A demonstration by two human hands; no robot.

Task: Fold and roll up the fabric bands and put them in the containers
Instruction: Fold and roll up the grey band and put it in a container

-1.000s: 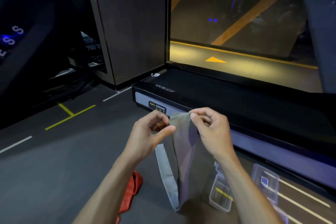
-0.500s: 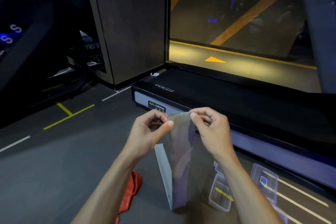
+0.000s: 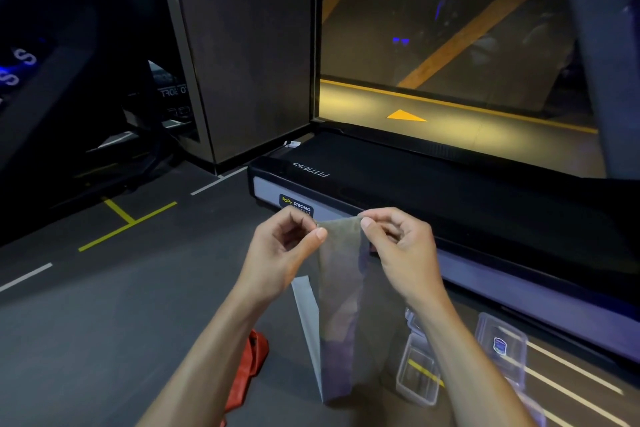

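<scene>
Dark gym floor (image 3: 104,322) fills the lower view, marked with yellow and white lines at the left, and dim exercise machines stand in shadow along the far left. A brown pillar (image 3: 242,45) rises behind, and to its right a treadmill (image 3: 415,191) lies across the floor, its black belt printed with the word FITNESS and a Body Strong label on its grey side rail. Low at centre-left, a red band (image 3: 247,374) lies crumpled on the floor, partly hidden by the left forearm. Above it the left hand (image 3: 280,253) is raised, thumb and curled fingers pinching the top left corner of a grey band (image 3: 337,305). This band hangs straight down between the two forearms, folded over so that a paler strip shows along its left edge, and its lower end is close to the floor; whether it touches cannot be told. The right hand (image 3: 401,246) pinches the top right corner of the same band, its fingers curled, level with the left hand. Right of the hanging band, clear plastic containers (image 3: 417,374) sit open on the floor beside the treadmill, and a clear lid (image 3: 500,345) with a blue label lies just to their right.
</scene>
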